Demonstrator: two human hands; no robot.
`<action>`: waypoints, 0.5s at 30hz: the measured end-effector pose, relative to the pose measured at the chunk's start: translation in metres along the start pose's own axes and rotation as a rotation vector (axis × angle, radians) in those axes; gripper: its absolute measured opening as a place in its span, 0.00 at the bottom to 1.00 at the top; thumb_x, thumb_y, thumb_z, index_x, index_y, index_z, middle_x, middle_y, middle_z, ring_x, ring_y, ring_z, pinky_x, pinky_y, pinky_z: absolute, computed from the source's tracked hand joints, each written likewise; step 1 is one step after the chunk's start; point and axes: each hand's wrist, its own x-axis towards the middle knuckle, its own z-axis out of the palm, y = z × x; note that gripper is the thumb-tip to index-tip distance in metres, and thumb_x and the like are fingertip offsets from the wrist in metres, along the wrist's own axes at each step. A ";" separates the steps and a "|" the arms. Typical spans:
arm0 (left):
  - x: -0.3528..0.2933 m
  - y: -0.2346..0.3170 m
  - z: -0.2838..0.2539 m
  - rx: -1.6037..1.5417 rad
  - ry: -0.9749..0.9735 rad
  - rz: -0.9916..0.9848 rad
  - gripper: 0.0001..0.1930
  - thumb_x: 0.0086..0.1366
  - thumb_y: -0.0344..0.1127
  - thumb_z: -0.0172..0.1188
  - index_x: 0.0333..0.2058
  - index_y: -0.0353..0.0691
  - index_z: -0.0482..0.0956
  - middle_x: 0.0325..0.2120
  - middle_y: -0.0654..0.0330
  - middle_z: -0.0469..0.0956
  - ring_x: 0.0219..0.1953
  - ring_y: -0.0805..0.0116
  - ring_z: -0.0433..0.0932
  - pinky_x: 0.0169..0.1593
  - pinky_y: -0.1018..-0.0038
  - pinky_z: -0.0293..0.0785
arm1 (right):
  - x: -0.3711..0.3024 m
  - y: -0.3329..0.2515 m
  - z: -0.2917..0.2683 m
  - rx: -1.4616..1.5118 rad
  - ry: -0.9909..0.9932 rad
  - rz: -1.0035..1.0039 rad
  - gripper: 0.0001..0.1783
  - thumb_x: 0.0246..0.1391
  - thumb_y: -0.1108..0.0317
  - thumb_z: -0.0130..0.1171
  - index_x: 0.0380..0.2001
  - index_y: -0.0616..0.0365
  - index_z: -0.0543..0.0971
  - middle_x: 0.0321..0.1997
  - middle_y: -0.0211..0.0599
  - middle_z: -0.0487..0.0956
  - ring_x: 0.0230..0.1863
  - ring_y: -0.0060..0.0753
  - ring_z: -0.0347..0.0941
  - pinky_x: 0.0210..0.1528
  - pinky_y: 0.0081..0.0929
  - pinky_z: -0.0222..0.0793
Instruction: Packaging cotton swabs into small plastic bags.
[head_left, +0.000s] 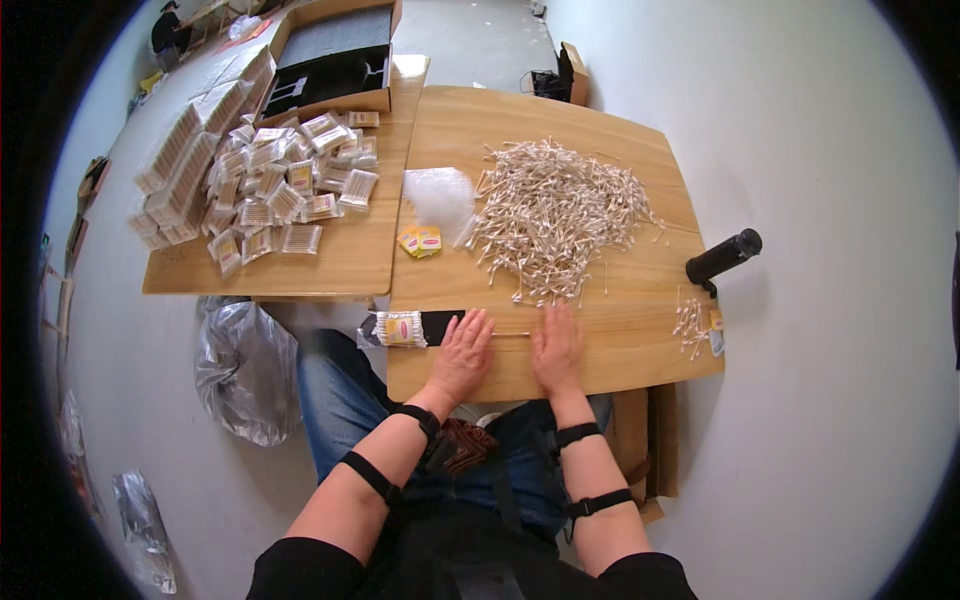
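My left hand [463, 356] lies palm down near the front edge of the table, fingers stretched out over the end of a flat black strip [437, 326]. At the strip's other end, a bundle of cotton swabs with a yellow label card [402, 329] sits in a clear bag. My right hand [557, 347] is also flat on the wood, fingers pointing away from me. A single cotton swab [514, 333] spans the gap between both hands; its ends are hidden by them. Beyond the right hand spreads a big loose pile of cotton swabs [565, 215].
Clear plastic bags [440, 198] and yellow label cards [420, 240] lie left of the pile. Filled swab packets [290, 180] cover the left table, near an open carton [330, 75]. At right stand a black cylinder [723, 257] and a few loose swabs [690, 325].
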 end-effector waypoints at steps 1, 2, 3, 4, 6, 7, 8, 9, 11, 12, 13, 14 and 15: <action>-0.001 0.001 -0.001 -0.001 -0.002 -0.006 0.25 0.61 0.37 0.58 0.57 0.40 0.69 0.61 0.52 0.65 0.67 0.56 0.59 0.69 0.57 0.52 | 0.002 0.006 0.001 0.001 -0.006 -0.002 0.32 0.61 0.57 0.48 0.65 0.61 0.62 0.70 0.47 0.61 0.72 0.47 0.54 0.71 0.56 0.42; 0.000 0.004 -0.001 -0.009 -0.033 0.005 0.25 0.61 0.38 0.58 0.57 0.39 0.69 0.61 0.52 0.65 0.67 0.57 0.59 0.69 0.58 0.52 | 0.006 0.013 0.000 -0.060 -0.023 0.019 0.32 0.61 0.57 0.48 0.66 0.61 0.62 0.70 0.47 0.61 0.71 0.48 0.54 0.71 0.57 0.43; 0.002 0.006 -0.001 -0.017 -0.065 0.017 0.25 0.62 0.39 0.57 0.57 0.39 0.69 0.62 0.52 0.65 0.67 0.57 0.59 0.70 0.58 0.51 | 0.008 0.018 0.000 -0.121 -0.040 0.041 0.32 0.62 0.57 0.48 0.66 0.61 0.61 0.70 0.47 0.61 0.71 0.48 0.55 0.71 0.57 0.43; 0.003 0.006 -0.002 -0.022 -0.065 0.014 0.25 0.62 0.39 0.57 0.57 0.39 0.69 0.62 0.52 0.65 0.67 0.57 0.59 0.70 0.58 0.51 | 0.006 0.019 0.002 -0.125 -0.043 0.040 0.32 0.62 0.57 0.48 0.66 0.61 0.61 0.70 0.47 0.61 0.71 0.48 0.55 0.71 0.57 0.43; 0.002 0.006 -0.005 -0.054 -0.099 -0.008 0.22 0.64 0.39 0.56 0.56 0.38 0.70 0.61 0.51 0.65 0.67 0.55 0.59 0.70 0.58 0.51 | 0.000 0.007 0.001 -0.136 -0.155 -0.030 0.31 0.65 0.56 0.45 0.66 0.60 0.61 0.70 0.47 0.61 0.71 0.47 0.55 0.71 0.55 0.44; 0.002 0.005 -0.006 -0.055 -0.103 -0.015 0.22 0.64 0.39 0.56 0.56 0.38 0.70 0.61 0.51 0.65 0.67 0.55 0.59 0.70 0.58 0.51 | -0.005 -0.003 0.001 -0.135 -0.163 -0.032 0.31 0.65 0.56 0.45 0.66 0.60 0.61 0.70 0.47 0.61 0.71 0.47 0.55 0.71 0.55 0.44; 0.002 0.003 -0.007 -0.063 -0.089 -0.006 0.21 0.64 0.38 0.56 0.54 0.37 0.71 0.60 0.51 0.66 0.66 0.55 0.60 0.69 0.58 0.52 | -0.010 -0.018 0.001 -0.127 -0.160 -0.062 0.30 0.65 0.57 0.45 0.66 0.61 0.61 0.69 0.47 0.62 0.71 0.48 0.56 0.70 0.56 0.43; 0.001 0.002 -0.008 -0.071 -0.077 0.002 0.20 0.64 0.37 0.56 0.53 0.37 0.72 0.59 0.51 0.67 0.65 0.54 0.61 0.69 0.58 0.54 | -0.016 -0.030 0.002 -0.118 -0.159 -0.089 0.30 0.65 0.57 0.45 0.65 0.62 0.62 0.69 0.47 0.64 0.70 0.48 0.56 0.70 0.56 0.43; 0.003 0.002 -0.009 -0.100 -0.068 -0.004 0.19 0.63 0.36 0.56 0.52 0.37 0.73 0.58 0.50 0.68 0.65 0.54 0.62 0.68 0.58 0.55 | -0.023 -0.049 0.000 -0.008 -0.159 -0.088 0.29 0.64 0.59 0.46 0.64 0.62 0.64 0.68 0.47 0.65 0.69 0.49 0.57 0.70 0.56 0.45; 0.004 0.003 -0.009 -0.130 -0.054 0.001 0.18 0.63 0.35 0.56 0.51 0.36 0.73 0.57 0.50 0.69 0.64 0.54 0.63 0.68 0.58 0.56 | -0.025 -0.055 0.000 0.099 -0.148 -0.084 0.27 0.63 0.60 0.47 0.62 0.63 0.66 0.67 0.46 0.66 0.69 0.50 0.59 0.69 0.56 0.47; 0.005 0.002 -0.008 -0.128 -0.059 -0.004 0.18 0.63 0.35 0.56 0.51 0.36 0.73 0.57 0.50 0.69 0.64 0.54 0.63 0.68 0.58 0.56 | -0.023 -0.055 -0.001 0.103 -0.154 -0.083 0.27 0.63 0.60 0.47 0.62 0.63 0.66 0.67 0.46 0.66 0.69 0.50 0.59 0.69 0.56 0.47; 0.005 0.002 -0.006 -0.120 -0.035 0.000 0.18 0.62 0.35 0.56 0.50 0.37 0.73 0.57 0.51 0.70 0.64 0.54 0.64 0.68 0.59 0.57 | -0.018 -0.053 -0.003 0.276 -0.095 -0.046 0.24 0.61 0.65 0.49 0.60 0.60 0.70 0.65 0.47 0.68 0.68 0.51 0.60 0.68 0.53 0.50; 0.006 0.002 -0.005 -0.112 -0.011 0.004 0.18 0.61 0.34 0.57 0.50 0.37 0.73 0.56 0.51 0.70 0.63 0.55 0.64 0.67 0.59 0.57 | -0.012 -0.049 -0.005 0.448 -0.035 -0.007 0.22 0.59 0.69 0.52 0.57 0.58 0.73 0.63 0.48 0.70 0.67 0.52 0.61 0.67 0.50 0.53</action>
